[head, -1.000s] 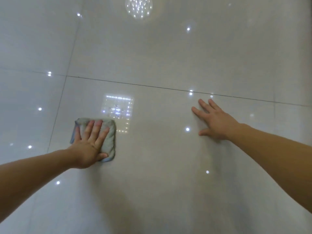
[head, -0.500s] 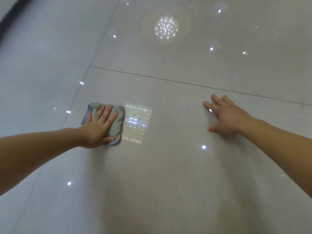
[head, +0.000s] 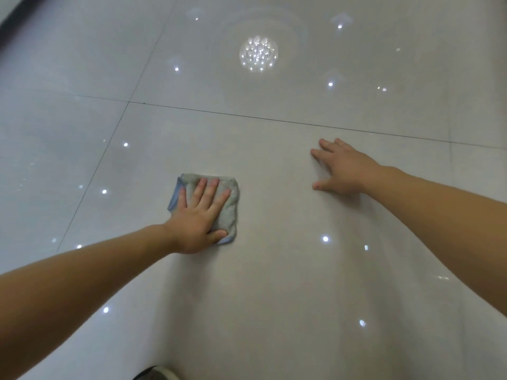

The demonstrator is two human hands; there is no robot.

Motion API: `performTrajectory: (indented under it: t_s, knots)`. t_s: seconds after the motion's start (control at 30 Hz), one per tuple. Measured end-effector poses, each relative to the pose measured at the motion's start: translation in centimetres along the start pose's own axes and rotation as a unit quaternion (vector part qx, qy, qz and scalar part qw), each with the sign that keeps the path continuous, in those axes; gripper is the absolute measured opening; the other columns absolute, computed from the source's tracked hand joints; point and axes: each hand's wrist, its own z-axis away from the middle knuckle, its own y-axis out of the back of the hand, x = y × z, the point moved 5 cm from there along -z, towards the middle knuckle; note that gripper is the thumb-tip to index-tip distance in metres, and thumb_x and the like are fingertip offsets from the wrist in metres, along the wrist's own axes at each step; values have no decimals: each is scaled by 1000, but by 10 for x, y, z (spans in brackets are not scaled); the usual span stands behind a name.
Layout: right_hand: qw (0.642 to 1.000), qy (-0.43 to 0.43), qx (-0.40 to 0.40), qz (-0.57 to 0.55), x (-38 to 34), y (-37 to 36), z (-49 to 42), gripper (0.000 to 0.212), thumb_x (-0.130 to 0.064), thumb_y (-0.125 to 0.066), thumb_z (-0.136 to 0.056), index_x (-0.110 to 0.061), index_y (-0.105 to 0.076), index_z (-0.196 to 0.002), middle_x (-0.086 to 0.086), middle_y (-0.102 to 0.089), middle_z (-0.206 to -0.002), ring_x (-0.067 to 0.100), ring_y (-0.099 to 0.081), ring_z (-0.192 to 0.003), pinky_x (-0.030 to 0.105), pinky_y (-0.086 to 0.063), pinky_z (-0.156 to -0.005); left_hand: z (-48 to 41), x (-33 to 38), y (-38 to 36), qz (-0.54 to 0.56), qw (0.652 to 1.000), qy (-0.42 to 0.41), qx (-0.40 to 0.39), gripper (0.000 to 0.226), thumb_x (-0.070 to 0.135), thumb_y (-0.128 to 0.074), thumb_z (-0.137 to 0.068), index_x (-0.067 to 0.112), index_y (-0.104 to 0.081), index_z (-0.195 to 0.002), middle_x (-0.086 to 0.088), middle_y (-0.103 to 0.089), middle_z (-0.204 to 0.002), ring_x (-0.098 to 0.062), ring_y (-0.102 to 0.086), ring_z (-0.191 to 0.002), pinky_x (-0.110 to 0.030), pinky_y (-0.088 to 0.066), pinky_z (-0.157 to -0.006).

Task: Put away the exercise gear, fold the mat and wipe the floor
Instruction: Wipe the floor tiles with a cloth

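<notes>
The glossy pale-grey tiled floor (head: 274, 297) fills the view. The left hand (head: 196, 226) presses flat on a small folded grey-blue cloth (head: 231, 215), grip wide, fingers straight. The right hand (head: 345, 171) rests on the floor well right of the cloth, grip wide, holding nothing.

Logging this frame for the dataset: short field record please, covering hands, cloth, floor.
left hand: flat on the cloth, fingers straight, pressing down
cloth: folded, grey with blue edge, lying on the floor
right hand: flat on bare tile, holding nothing
floor: glossy pale tiles, ceiling lights reflected
stage: floor wipe
</notes>
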Motion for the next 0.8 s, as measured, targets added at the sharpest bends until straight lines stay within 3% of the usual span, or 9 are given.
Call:
performTrajectory:
  t_s: [0.13, 0.3, 0.8]
  knots:
    - [1000, 17, 11, -12, 11, 0, 16, 95, -58, -67, -80, -25, -17, -154, -2, -8, -163, 20, -7, -149, 37, -14, -121, -5, 34, 3, 15, 1000, -3, 1, 95, 78, -19, -72, 42, 39, -139, -2, 39, -156, -26, 35, -144, -60, 15, -116]
    - [1000, 7, 12, -1, 44, -8, 43, 93, -59, -66, -81, -23, -20, -154, 0, -10, -162, 21, -9, -149, 37, -16, -120, -19, 85, 11, 12, 1000, -22, 7, 97, 63, -46, -92, 33, 25, -152, -5, 33, -160, -28, 32, -146, -58, 17, -114]
    - [993, -98, 44, -38, 151, -6, 131, 87, -51, -66, -84, -19, -24, -152, 1, -14, -162, 20, -13, -147, 32, -17, -117, -68, 261, 24, 6, 996, -90, 16, 95, 60, -46, -93, 28, 19, -155, -8, 30, -161, -32, 29, -147, -65, 12, -115]
